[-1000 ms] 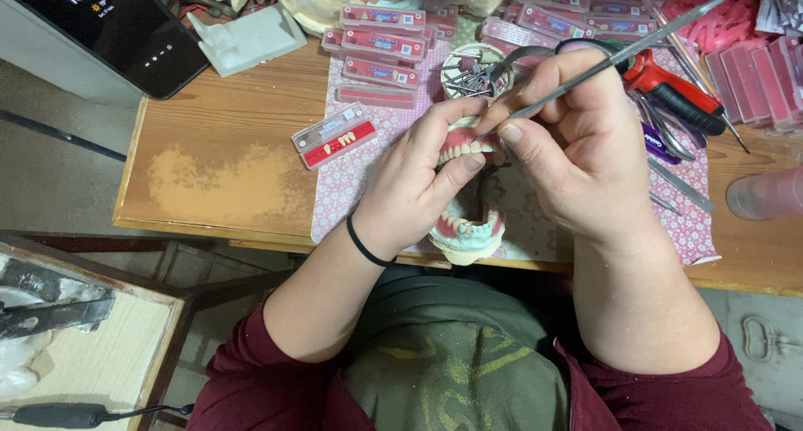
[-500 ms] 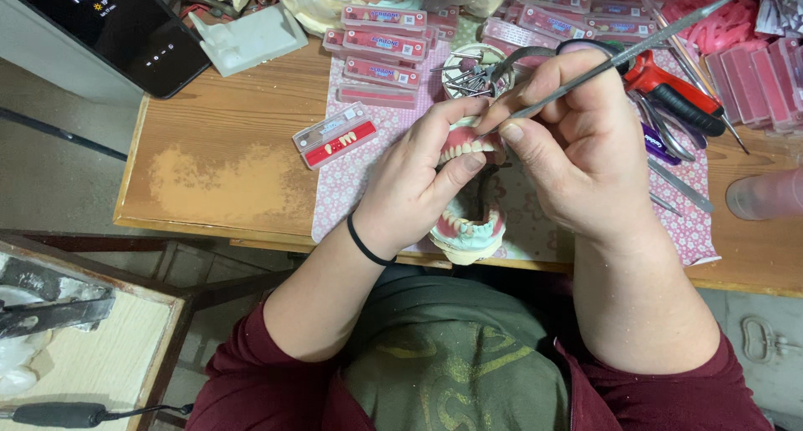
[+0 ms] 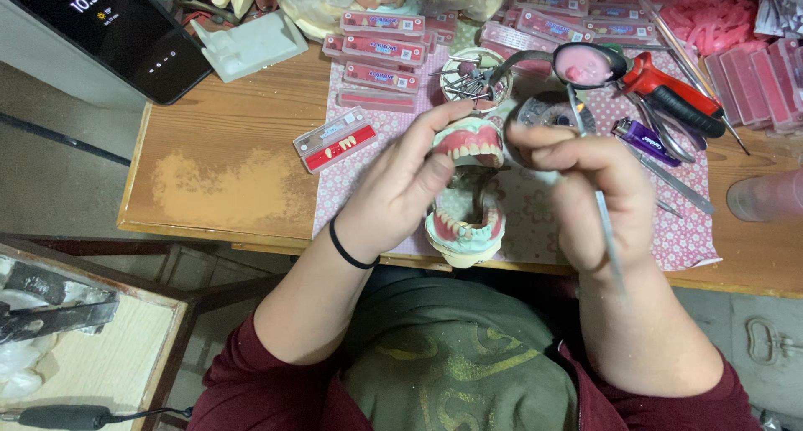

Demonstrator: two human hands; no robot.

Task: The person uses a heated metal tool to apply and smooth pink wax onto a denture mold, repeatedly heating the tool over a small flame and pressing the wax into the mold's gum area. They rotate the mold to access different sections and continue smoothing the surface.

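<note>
A dental workshop: denture models [image 3: 465, 188], boxed false-tooth strips [image 3: 381, 51] and metal hand tools [image 3: 669, 134] crowd a wooden bench [image 3: 217, 163].

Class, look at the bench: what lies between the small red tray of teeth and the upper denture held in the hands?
In the head view, only flowered pink cloth lies between the red tray and the upper denture, plus the left hand's fingers holding it.

A worn wooden bench [image 3: 217, 180] with a pale scuffed patch near its left edge stands over a grey floor [image 3: 50, 172], and a lighter wooden surface [image 3: 92, 347], perhaps a drawer, sits lower left.
</note>
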